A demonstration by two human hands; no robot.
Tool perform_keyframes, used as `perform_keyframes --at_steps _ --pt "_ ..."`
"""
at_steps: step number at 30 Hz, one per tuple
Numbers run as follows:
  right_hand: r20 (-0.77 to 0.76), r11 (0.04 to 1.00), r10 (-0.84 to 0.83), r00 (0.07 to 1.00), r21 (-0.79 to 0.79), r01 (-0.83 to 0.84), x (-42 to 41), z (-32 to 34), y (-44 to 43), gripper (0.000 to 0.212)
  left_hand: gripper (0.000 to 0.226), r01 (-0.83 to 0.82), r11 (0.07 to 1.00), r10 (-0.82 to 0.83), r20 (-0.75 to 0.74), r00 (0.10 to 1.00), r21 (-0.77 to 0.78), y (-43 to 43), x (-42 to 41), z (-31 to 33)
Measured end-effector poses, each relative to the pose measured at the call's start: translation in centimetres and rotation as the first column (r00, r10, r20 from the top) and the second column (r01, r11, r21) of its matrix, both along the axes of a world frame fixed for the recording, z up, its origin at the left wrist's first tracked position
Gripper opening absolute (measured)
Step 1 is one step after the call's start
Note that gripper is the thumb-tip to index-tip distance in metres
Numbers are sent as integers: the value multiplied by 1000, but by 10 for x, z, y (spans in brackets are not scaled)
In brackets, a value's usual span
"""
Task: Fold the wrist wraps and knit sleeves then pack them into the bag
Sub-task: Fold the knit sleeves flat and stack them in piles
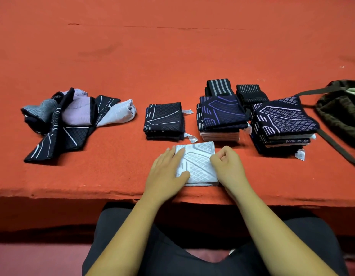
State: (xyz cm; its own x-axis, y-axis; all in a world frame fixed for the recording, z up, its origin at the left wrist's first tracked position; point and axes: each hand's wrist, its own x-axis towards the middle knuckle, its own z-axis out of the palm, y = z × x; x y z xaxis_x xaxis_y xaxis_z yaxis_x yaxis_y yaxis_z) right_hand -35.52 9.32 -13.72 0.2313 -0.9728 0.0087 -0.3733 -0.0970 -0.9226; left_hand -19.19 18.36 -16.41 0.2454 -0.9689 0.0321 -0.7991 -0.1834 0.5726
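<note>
A folded white knit sleeve [198,166] lies at the near edge of the red table [172,56]. The left hand [164,172] presses flat on its left side with straight fingers, and the right hand [228,166] curls its fingers onto the right edge, pinching it. Beyond it, from left to right, lie a loose heap of unfolded sleeves [73,116], three folded stacks [164,120] with striped wrist wraps [218,86] behind them, and the dark bag [339,108] at the far right.
</note>
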Motion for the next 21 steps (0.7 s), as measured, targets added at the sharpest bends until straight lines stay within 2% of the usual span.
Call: perform_keyframes --at_steps 1,2,4,6,7,8,9,12,16,21 --pt "49 1000 21 999 -8 -20 1 4 1 19 74 -42 998 33 -167 985 -54 -1 1 2" --pt "103 999 49 993 -20 -47 4 9 3 19 70 -125 987 77 -382 921 -101 -1 2 7" --pt "216 995 98 972 -41 -91 13 21 5 21 54 -340 936 167 -733 659 -93 -2 3 19" --pt "292 993 115 949 -48 -106 27 34 4 18 39 -464 885 139 -926 352 -44 -5 8 32" --pt "299 992 121 946 -54 -110 34 41 2 14 35 -485 873 71 -969 235 -54 -6 12 37" --pt "288 991 129 949 -67 -115 42 47 -1 9 34 -497 864 22 -980 197 -81 -7 17 42" --pt "262 989 138 955 -92 -117 50 51 -5 6 35 -513 851 6 -975 220 -111 -10 23 46" --pt "111 975 119 987 -200 -95 74 53 -17 4 40 -542 821 35 -931 364 -180 -20 45 56" --pt "63 947 117 991 -307 -92 105 60 -31 16 33 -487 814 69 -781 620 -315 -37 80 70" --pt "-62 943 113 992 -308 -126 140 68 -56 19 18 -415 858 171 -595 785 -302 -67 115 80"
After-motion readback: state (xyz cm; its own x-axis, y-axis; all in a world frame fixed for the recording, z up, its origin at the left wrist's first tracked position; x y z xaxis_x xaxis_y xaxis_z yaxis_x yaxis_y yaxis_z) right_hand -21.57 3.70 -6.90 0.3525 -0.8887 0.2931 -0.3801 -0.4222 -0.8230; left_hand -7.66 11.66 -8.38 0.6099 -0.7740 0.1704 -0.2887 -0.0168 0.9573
